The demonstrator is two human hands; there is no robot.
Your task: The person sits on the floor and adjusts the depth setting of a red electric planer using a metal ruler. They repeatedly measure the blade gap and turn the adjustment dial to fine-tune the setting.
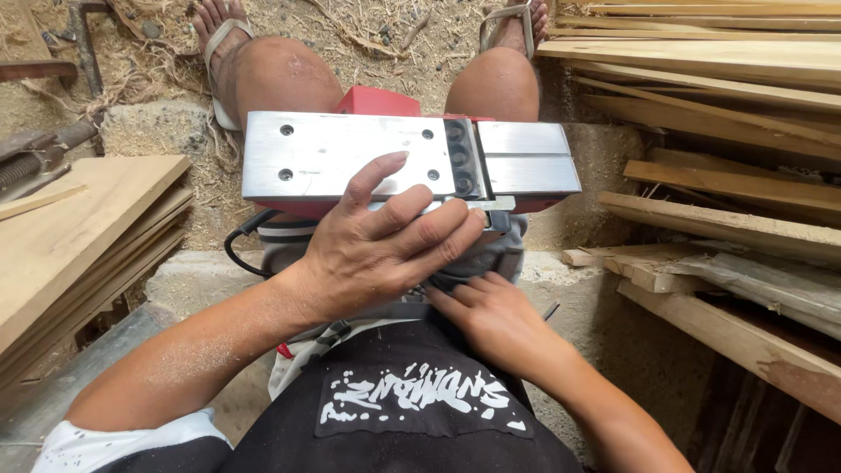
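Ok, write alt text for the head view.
An upturned electric planer, its metal sole facing up, lies across a seated person's knees; the left hand rests on its near edge, and the right hand lies on the lap below. Wooden planks are stacked on both sides.

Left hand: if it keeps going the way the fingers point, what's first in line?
The left hand points up and right across the upturned planer's metal sole plate; its fingertips already sit near the cutter drum slot, probably the first thing met, though depth is unclear.
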